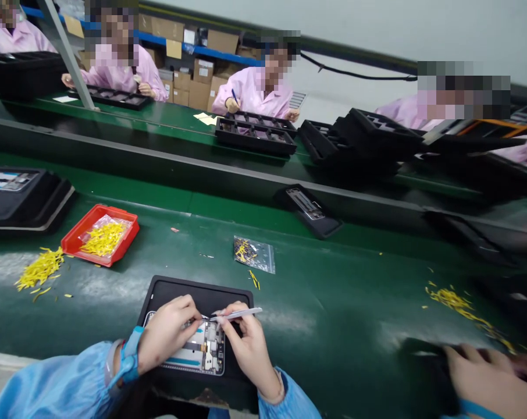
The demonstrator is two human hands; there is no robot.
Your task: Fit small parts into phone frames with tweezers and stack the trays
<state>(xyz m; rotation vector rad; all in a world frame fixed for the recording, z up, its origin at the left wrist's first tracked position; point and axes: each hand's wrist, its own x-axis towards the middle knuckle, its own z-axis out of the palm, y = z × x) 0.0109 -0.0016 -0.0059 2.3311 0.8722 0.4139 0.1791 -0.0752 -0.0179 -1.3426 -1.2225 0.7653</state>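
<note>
Worktop (333, 291): green, glossy
Far wall (368, 29): pale, plain
Far-left shelving (241, 59): blue edges, cardboard boxes (199, 93)
Left post (69, 55): grey, slanted

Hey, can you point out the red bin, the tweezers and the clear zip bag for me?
Red bin (126, 245): head view, on its right side wall.
Tweezers (248, 312): head view, on the pale handle end, past the right hand (245, 344).
Clear zip bag (266, 259): head view, on its clear right part.
</note>
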